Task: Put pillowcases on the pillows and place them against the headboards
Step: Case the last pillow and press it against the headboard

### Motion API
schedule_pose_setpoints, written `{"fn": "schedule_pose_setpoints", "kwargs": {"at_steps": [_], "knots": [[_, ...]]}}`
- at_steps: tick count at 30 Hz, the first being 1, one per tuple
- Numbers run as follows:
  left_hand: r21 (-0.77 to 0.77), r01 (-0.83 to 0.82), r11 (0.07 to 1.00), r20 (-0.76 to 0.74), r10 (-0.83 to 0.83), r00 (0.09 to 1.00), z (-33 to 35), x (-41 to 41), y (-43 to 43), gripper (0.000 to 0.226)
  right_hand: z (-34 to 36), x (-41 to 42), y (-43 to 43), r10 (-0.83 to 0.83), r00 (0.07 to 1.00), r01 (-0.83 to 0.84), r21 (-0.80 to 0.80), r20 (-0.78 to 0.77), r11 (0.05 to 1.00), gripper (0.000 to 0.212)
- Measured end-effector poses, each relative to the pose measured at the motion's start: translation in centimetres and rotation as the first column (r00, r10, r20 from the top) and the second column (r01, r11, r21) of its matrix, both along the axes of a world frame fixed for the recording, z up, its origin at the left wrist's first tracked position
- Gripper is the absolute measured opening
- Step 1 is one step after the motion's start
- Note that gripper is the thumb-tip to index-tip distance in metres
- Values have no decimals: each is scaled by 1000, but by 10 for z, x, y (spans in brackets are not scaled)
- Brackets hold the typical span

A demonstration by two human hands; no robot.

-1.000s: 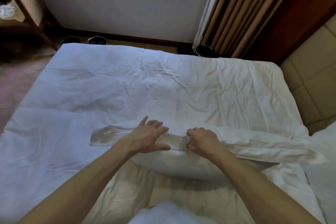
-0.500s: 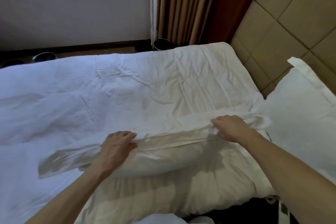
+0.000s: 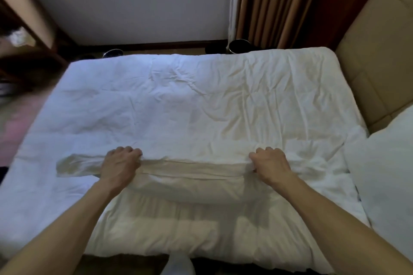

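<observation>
**Hands spread wide along the case's edge**

In the head view, the left hand (image 3: 121, 163) and right hand (image 3: 270, 162) now sit well apart. Each is fisted round the far edge of the pillowcase (image 3: 192, 164). A second ago they nearly touched at its middle, the left one flat. The pillow (image 3: 190, 192) lies across the bed (image 3: 178, 100) and seems fully inside, so I judge the casing almost done. A slack flap (image 3: 76, 164) trails left. A second pillow (image 3: 384, 174) rests by the headboard (image 3: 375, 62) on the right. Nothing seems to bar the path there.
</observation>
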State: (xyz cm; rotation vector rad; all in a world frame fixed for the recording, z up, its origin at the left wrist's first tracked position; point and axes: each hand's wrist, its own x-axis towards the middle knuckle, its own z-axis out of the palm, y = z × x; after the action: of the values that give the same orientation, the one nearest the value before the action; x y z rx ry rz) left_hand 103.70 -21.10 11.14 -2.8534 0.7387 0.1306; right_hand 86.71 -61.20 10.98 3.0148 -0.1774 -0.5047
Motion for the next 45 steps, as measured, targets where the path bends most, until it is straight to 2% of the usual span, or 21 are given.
{"fn": "schedule_pose_setpoints", "kwargs": {"at_steps": [7, 12, 17, 21, 25, 30, 32, 34, 36, 38, 40, 42, 45], "knots": [[24, -35, 999, 72, 33, 997, -7, -28, 4, 26, 11, -8, -7, 115, 992, -118, 61, 48, 991, 25], [-117, -2, 993, 152, 20, 988, 19, -36, -2, 14, 22, -11, -22, 137, 987, -143, 69, 83, 987, 27], [-231, 52, 972, 222, 0, 975, 67, -4, -23, 16, 62, 10, -50, 108, 976, -114, 21, 191, 993, 24], [-235, 77, 969, 203, -29, 979, 89, 50, -45, 5, 104, 37, -67, 55, 965, -52, -19, 258, 998, 17], [-224, 196, 955, 121, -173, 977, 78, 93, -72, 5, 105, 55, -83, -69, 988, 74, -31, 140, 997, 13], [-287, 282, 915, 13, -291, 957, 3, 116, -93, 3, 46, 60, -90, -166, 986, 166, -39, -7, 985, 16], [-357, 361, 862, 26, -377, 926, -22, 132, -98, 15, 21, 66, -96, -240, 969, 240, -3, -52, 971, 13], [-381, 444, 811, 57, -459, 887, -34, 157, -104, 22, 12, 83, -106, -308, 933, 320, 40, -184, 947, 14], [-370, 506, 779, 59, -524, 850, -43, 185, -112, 25, 10, 108, -119, -297, 879, 352, 89, -372, 932, 28], [-359, 496, 791, 17, -526, 850, -54, 214, -120, 28, 10, 135, -130, -294, 826, 402, 137, -481, 905, 40], [-348, 440, 828, -65, -489, 870, -66, 242, -129, 27, 6, 157, -137, -343, 818, 456, 158, -462, 876, 37], [-341, 391, 855, -137, -456, 879, -82, 265, -139, 17, 1, 173, -137, -406, 824, 490, 136, -394, 861, 24], [-339, 355, 871, -179, -430, 885, -98, 283, -161, 10, -11, 184, -126, -438, 861, 465, 52, -260, 884, 7]]}}
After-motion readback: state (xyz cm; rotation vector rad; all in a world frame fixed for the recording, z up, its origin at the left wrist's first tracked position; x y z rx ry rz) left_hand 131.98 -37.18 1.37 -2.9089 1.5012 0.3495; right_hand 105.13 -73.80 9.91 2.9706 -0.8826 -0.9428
